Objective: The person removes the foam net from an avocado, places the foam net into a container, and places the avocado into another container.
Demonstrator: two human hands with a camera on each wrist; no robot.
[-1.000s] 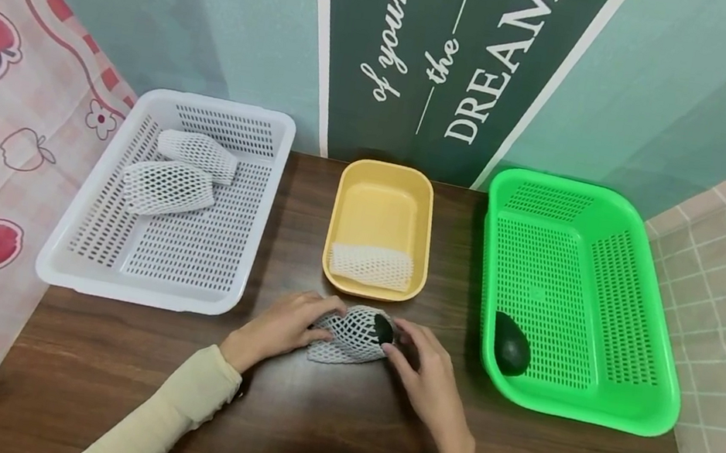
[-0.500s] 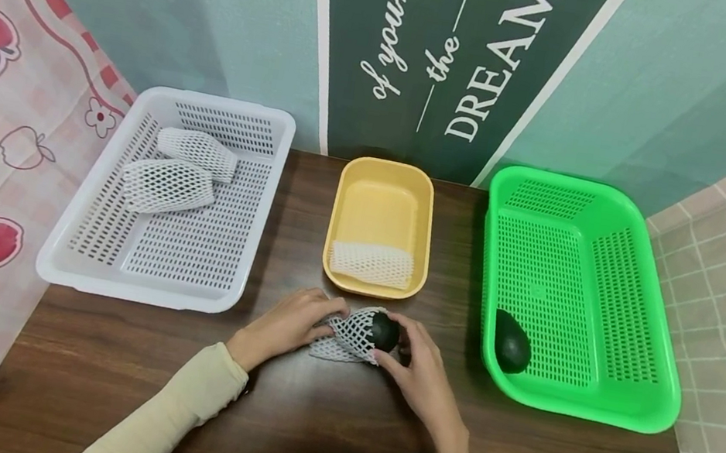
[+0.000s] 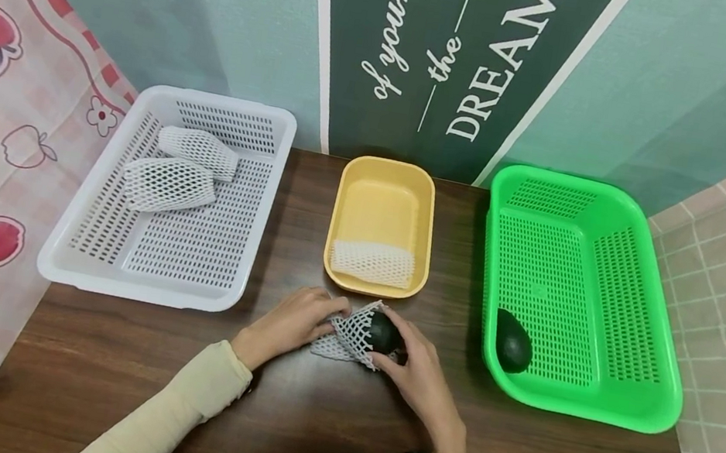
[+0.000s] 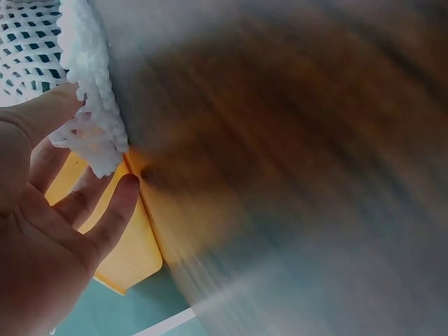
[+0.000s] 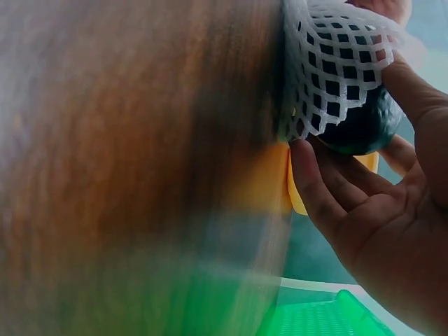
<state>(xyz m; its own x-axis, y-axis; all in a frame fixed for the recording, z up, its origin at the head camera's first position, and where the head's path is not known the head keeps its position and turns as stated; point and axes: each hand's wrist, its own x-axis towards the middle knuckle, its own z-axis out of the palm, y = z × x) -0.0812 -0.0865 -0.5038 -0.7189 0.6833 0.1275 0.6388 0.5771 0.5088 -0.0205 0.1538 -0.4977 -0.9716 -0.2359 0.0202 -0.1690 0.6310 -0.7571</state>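
A dark avocado (image 3: 384, 334) lies partly inside a white foam net sleeve (image 3: 351, 330) near the middle of the table, its right end bare. My left hand (image 3: 293, 326) pinches the net's left end between thumb and fingers; the ragged net edge (image 4: 91, 91) shows there in the left wrist view. From the right, the thumb and fingers of my right hand (image 3: 418, 366) hold the avocado's bare end and the net's open rim. In the right wrist view the net (image 5: 339, 66) covers much of the avocado (image 5: 367, 129), and the fingertips meet its rim.
A yellow tray (image 3: 383, 206) with a flat foam net (image 3: 371, 263) stands just behind the hands. At left, a white basket (image 3: 191, 248) holds two net-wrapped pieces (image 3: 169, 186). A green basket (image 3: 606, 294) at right has a bare avocado (image 3: 513, 343) in its near left corner.
More of the avocado's right end is bare now, as the net's rim has drawn back leftward and spread wider. My right hand has shifted slightly left; my left hand has barely moved.
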